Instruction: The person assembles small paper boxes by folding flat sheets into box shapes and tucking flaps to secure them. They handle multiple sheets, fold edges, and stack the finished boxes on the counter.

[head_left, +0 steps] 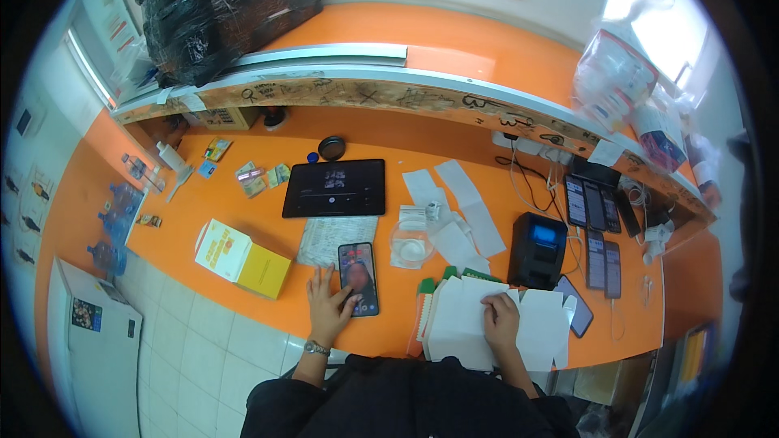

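A black smartphone [357, 280] lies face up near the desk's front edge, its screen lit. My left hand [329, 306], with a watch at the wrist, rests at its left side, fingers spread and one fingertip over the screen. To the right, white paper sheets [456, 320] lie spread on a green-edged notebook [466, 274]. My right hand [501, 320] rests on the sheets with its fingers curled in; whatever may be under them is hidden. Above the phone, a handwritten sheet [324, 239] lies partly beneath a black tablet [334, 188].
Left of the phone stands a yellow-and-white box [243, 259]. A clear round container [412, 245] and paper strips [471, 207] lie mid-desk. A black receipt printer [537, 250] stands at the right, beside several phones [596, 259] and cables. Behind rises an orange shelf [479, 40].
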`<state>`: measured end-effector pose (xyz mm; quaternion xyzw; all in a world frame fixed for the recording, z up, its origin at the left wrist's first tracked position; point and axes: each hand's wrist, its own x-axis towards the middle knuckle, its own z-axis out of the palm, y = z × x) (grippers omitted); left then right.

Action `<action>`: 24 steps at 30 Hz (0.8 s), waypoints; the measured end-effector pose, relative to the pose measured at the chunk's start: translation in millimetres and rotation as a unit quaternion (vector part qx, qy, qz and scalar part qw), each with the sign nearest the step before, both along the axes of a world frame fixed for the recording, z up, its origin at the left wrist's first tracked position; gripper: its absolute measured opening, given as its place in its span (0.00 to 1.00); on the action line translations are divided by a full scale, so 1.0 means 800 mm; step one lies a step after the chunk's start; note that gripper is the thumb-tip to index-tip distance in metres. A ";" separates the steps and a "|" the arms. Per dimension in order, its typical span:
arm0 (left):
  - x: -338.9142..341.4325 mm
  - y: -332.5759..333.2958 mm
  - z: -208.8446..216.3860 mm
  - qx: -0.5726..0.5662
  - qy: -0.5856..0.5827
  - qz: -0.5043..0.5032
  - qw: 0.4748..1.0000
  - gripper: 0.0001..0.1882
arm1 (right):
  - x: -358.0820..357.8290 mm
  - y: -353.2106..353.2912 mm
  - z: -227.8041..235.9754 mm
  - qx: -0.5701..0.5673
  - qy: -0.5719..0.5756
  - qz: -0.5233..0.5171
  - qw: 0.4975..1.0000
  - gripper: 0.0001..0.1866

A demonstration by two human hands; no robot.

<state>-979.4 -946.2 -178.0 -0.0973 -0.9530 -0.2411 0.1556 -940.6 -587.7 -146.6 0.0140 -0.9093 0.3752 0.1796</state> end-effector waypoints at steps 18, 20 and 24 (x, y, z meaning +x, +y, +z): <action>0.000 0.063 0.003 -0.031 -0.015 0.065 0.997 0.48 | 0.006 0.005 0.000 -0.046 -0.011 -0.008 0.999 0.06; -0.004 0.076 0.003 -0.025 -0.024 0.084 0.996 0.47 | 0.006 0.006 0.000 -0.042 -0.004 -0.005 0.999 0.06; -0.013 0.079 0.005 0.005 -0.044 0.121 0.992 0.48 | 0.004 0.008 -0.002 -0.039 0.010 0.000 0.999 0.06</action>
